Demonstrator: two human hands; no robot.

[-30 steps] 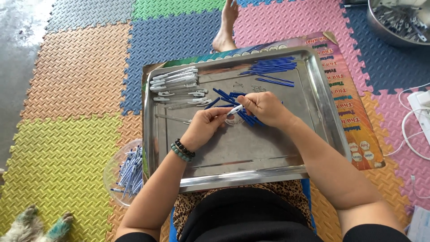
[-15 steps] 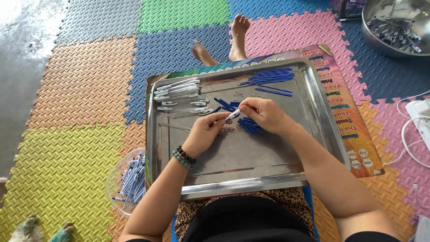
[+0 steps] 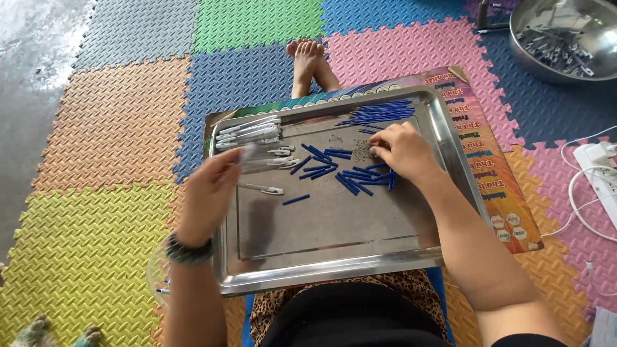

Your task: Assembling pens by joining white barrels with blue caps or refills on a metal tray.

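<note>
Left hand (image 3: 212, 186), blurred, has swung to the tray's (image 3: 334, 273) left edge, perhaps holding a pen (image 3: 247, 152), while right hand (image 3: 402, 151) now pinches among blue caps (image 3: 360, 175).

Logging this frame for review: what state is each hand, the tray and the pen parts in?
Left hand: raised over tray's left edge, motion-blurred; grip unclear.
Right hand: fingertips down among loose blue caps.
Steel tray: flat on lap.
White pen barrels: lying grouped, top left.
Steel bowl: holds metal parts.
</note>
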